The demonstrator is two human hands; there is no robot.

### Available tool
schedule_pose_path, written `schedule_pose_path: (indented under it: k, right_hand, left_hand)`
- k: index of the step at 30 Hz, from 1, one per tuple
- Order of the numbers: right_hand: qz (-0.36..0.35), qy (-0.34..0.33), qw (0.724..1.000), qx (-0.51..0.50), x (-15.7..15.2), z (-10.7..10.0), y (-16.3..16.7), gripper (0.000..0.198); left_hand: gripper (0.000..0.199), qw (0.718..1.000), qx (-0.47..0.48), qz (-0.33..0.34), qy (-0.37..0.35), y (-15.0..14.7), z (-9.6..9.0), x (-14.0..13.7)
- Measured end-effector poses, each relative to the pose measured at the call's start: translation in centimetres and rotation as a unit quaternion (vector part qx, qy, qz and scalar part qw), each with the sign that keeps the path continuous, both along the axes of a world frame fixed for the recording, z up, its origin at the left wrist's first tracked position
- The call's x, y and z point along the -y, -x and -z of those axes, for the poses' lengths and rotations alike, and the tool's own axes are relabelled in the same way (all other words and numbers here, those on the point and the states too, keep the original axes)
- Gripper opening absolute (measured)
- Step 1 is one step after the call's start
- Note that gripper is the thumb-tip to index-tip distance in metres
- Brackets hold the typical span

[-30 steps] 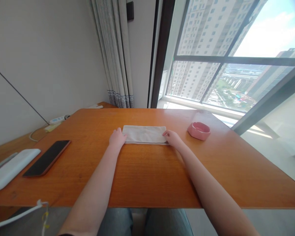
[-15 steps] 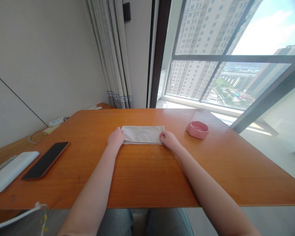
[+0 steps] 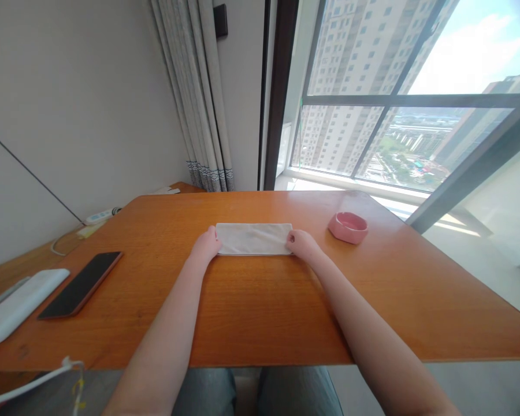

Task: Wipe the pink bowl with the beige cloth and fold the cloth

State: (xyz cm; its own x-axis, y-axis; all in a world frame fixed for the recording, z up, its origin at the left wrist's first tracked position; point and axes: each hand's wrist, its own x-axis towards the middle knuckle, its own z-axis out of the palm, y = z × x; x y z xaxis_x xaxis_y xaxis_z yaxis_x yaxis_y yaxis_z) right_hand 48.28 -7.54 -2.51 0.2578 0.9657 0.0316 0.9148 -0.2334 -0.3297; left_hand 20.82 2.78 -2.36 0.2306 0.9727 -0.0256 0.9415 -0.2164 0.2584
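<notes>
Flat, folded cloth [image 3: 253, 238] lengthwise left-to-right, left hand [image 3: 207, 247] and right hand [image 3: 302, 244] pinching its ends.

The wooden counter [image 3: 260, 312] carries a folded white cloth [image 3: 253, 239] centre-far, pink dish [image 3: 348, 226] right, dark phone [image 3: 81, 283] left.

Materials and finishes on the desk

Cloth [image 3: 253, 238] – off-white woven fabric, matt, soft, faint creases. Table [image 3: 260, 312] – orange-brown wood or wood veneer, smooth, low satin sheen, fine grain lines, a few dark scuffs near left front edge. Dish [image 3: 348, 227] – pink, smooth, glossy, looks ceramic or plastic, cannot tell which. Phone [image 3: 81, 283] – black glass face, glossy, thin reddish rim. White case [image 3: 19, 303] – smooth plastic, slight sheen. Curtain [image 3: 201, 92] – pale textile, matt, pleated. Window frame [image 3: 281, 92] – dark, smooth, matt metal look. Wall [image 3: 69, 104] – matt paint.
</notes>
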Motion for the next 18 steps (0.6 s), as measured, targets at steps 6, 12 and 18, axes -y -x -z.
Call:
schedule_pose_path:
  k: [6,12,18]
  right_hand:
    - [0.007,-0.018,1.0,0.021,-0.2,0.4,-0.1,0.016]
    - [0.04,-0.061,0.995,0.068,0.5,-0.3,0.7,0.02]
    - [-0.055,-0.087,0.991,0.082,0.0,0.8,3.0,0.048]
  left_hand:
    - [0.019,1.0,-0.003,0.011,-0.016,-0.1,0.0,0.3]
    - [0.022,0.998,-0.01,0.012,-0.066,-0.4,0.1,0.6]
    - [0.046,0.978,0.011,0.175,-0.111,-2.8,1.4,1.3]
